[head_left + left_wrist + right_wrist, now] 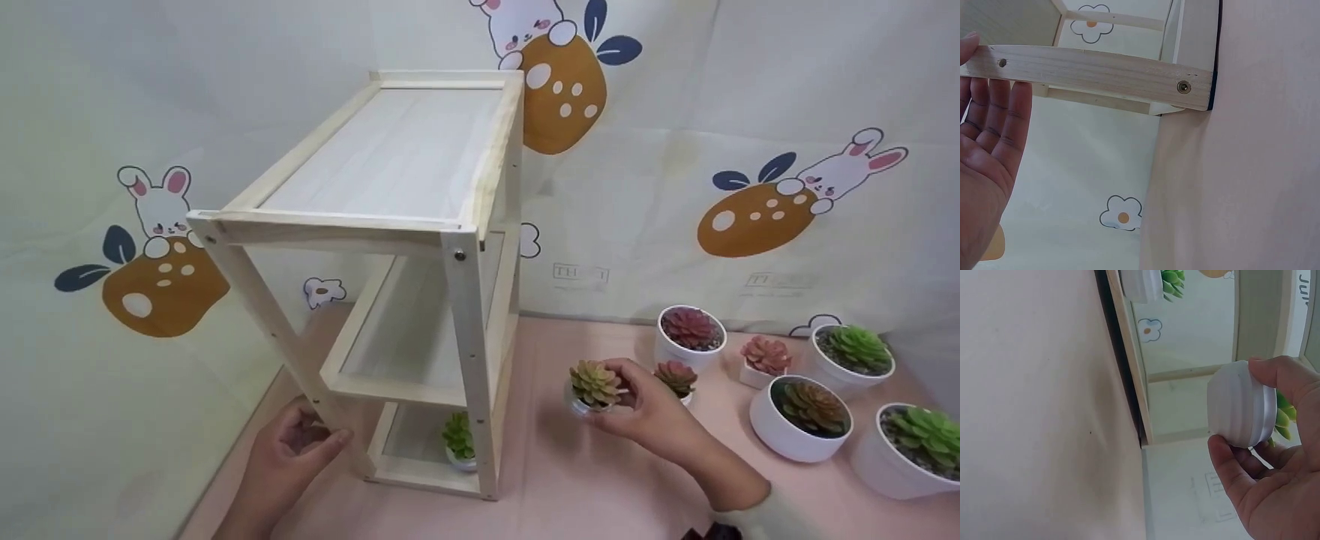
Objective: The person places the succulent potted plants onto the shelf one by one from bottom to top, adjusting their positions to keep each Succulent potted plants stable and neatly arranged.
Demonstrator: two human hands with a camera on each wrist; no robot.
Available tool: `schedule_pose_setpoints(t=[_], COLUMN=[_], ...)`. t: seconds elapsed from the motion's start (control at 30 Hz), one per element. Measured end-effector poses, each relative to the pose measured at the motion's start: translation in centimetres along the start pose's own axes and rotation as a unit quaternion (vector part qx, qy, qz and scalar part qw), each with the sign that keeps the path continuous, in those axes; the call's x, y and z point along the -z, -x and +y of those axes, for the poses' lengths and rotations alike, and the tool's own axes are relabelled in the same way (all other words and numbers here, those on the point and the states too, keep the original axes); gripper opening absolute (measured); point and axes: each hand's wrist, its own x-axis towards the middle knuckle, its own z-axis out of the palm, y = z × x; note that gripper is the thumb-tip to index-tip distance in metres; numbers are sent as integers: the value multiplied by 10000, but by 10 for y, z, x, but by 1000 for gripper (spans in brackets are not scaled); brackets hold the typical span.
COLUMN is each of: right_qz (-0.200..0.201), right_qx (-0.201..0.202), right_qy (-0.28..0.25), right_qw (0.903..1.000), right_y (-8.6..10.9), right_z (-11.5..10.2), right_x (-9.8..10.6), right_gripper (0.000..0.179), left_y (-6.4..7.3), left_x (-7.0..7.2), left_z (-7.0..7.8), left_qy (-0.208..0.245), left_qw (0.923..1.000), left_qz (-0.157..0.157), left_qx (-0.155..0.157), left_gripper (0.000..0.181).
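Observation:
My right hand (652,416) holds a small potted succulent (595,384), yellow-green with reddish tips, upright above the pink surface to the right of the wooden shelf rack (469,322). In the right wrist view, thumb and fingers grip its ribbed white pot (1235,405) from the sides. My left hand (292,454) holds the rack's near left post low down. The left wrist view has the post (1095,67) between the thumb and the fingers (1013,124). A small green succulent (458,435) in a white pot sits on the bottom shelf, partly behind the near right post.
Several more succulents in white pots stand at the right, among them a red one (690,330), a brownish one (810,409) and a large green one (926,442). A small reddish one (677,377) is partly hidden behind my right hand. A printed cloth (637,285) hangs behind the rack.

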Motion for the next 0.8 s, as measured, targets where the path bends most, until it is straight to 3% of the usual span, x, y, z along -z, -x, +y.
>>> schedule_pose_setpoints(t=[0.23,0.5,0.8], right_qz=[25,-59,-231], right_qx=[132,187,152], right_qy=[-178,-6,224], right_qw=[9998,9998,9994], right_y=[-14,-27,-44], right_z=[4,8,10], right_x=[-12,-27,-47], right_gripper=[64,61,61], left_y=[-1,-1,1], left_x=[-2,-2,-2], left_z=[0,1,0], left_qy=[-94,-134,-14], left_qw=[9997,9998,9999], left_qz=[144,121,122], left_qx=[-187,3,-111], left_gripper=[44,49,47])
